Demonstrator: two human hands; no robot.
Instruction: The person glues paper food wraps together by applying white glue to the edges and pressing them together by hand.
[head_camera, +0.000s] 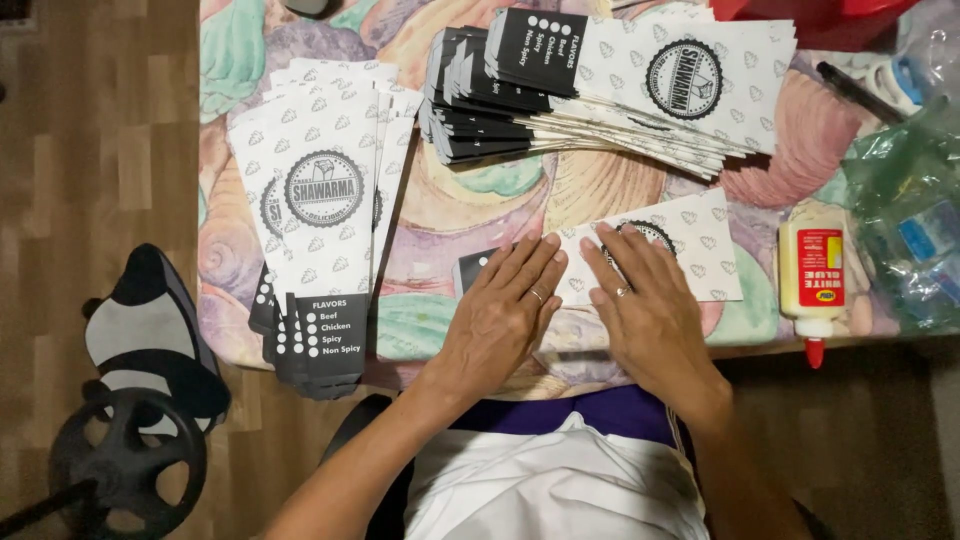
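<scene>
Wood flooring is seen at left and below, with a counter (440, 205) covered in a pastel shell-pattern cloth filling the top of the view. One flat paper sleeve (690, 240) — white, leaf-printed, black at one end with a round emblem — is laid crosswise at the near edge of the counter. Both hands are pressed flat on it, palms down, fingers extended and close together; nothing is pinched or gripped. The left hand (500, 310) is placed over the sleeve's black end, a ring visible on one finger. The right hand (645, 300) is placed beside it, nearly touching, partly covering the emblem; a ring is seen there too.

A fanned stack (320, 200) of the same sleeves is laid at left, black ends hanging over the near edge. A second stack (620, 85) is laid at the far side, black ends to the left. A glue bottle (812, 275) — white, red label, red tip pointing toward the person — is laid just right of the sleeve. Clear plastic bags (905, 215) are seen at far right, a black pen (860, 92) behind them. A black-and-grey chair (140, 335) is parked on the floor at left.
</scene>
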